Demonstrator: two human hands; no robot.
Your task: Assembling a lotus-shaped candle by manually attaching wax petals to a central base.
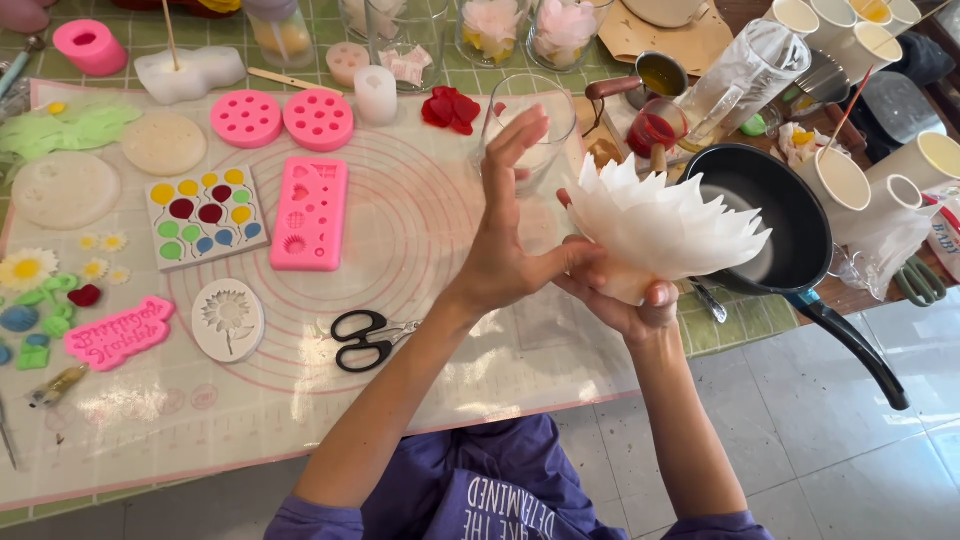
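A: Grip check?

B: Right hand (625, 300) cups the base of the white petal flower (660, 225) from below, fingers closed round it. Left hand (510, 235) is spread, releasing nothing; palm and thumb press against the flower's near side, fingers up.

A: Where is the flower?

B: In the air, over the right edge of the silicone mat (420, 230), just in front of the black frying pan (770, 215).

A: Tips for shaping?

B: My read: keep the base hold light, the petals look thin and likely brittle. Press with the flat palm, not fingertips. Keep it clear of the pan rim.

A: What's close by?

B: Black scissors (365, 340) on the mat near the left forearm. Further left, a white sunflower mould (228, 320). Beyond that, a pink rectangular mould (310, 212) and a balloon mould (205, 215) with coloured fills.

A: Far side?

B: Empty glass (540, 130) right behind the left hand. Two round pink moulds (282, 119) and red petals (450, 108) near the mat's far edge. Paper cups (840, 180) right of the pan.
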